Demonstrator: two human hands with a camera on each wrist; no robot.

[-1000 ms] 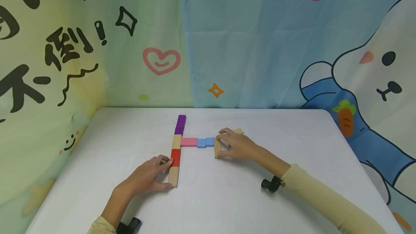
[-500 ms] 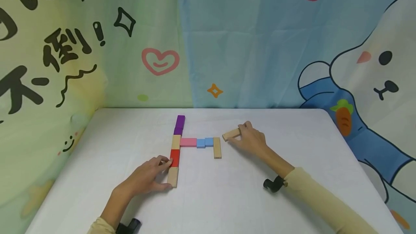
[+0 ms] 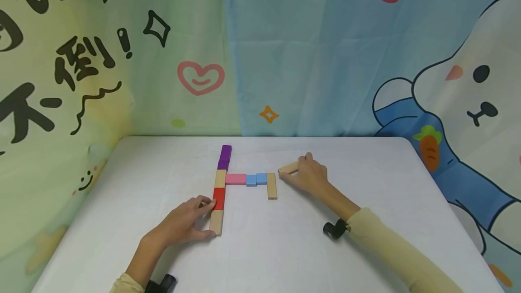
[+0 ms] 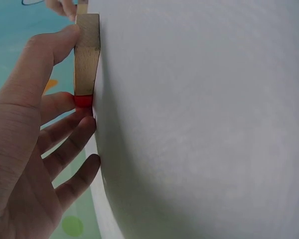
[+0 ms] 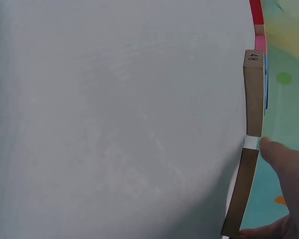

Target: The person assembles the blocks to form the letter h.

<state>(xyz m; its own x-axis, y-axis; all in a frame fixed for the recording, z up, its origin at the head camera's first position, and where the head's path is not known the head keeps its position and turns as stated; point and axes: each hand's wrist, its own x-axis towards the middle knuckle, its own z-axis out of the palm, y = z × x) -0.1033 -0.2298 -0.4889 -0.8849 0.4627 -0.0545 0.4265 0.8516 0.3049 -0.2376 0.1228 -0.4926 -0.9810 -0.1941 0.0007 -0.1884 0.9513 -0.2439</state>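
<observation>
In the head view, my left hand (image 3: pixel 185 220) rests along the left side of a column of blocks. Its fingertips touch the red block (image 3: pixel 219 198), and its thumb lies against the plain wooden block (image 3: pixel 216 222) at the near end. My right hand (image 3: pixel 307 175) holds a slanted wooden block (image 3: pixel 288 167) between thumb and fingers; the hand covers part of it. To its left lies another wooden block (image 3: pixel 272 186), set lengthwise toward me. In the right wrist view a narrow gap separates the held block (image 5: pixel 241 191) from the wooden block marked 48 (image 5: pixel 254 94).
Purple blocks (image 3: pixel 224 156) and a wooden block (image 3: pixel 220 178) continue the column. A pink block (image 3: pixel 236 179) and blue blocks (image 3: pixel 256 179) form a row toward the right. All lie on a white table (image 3: pixel 346 162), with a printed cloth (image 3: pixel 309 58) behind its far edge.
My right hand has left the lengthwise wooden block and moved right, taking hold of the slanted block behind it. That block now lies clear of the row. My left hand stays put.
</observation>
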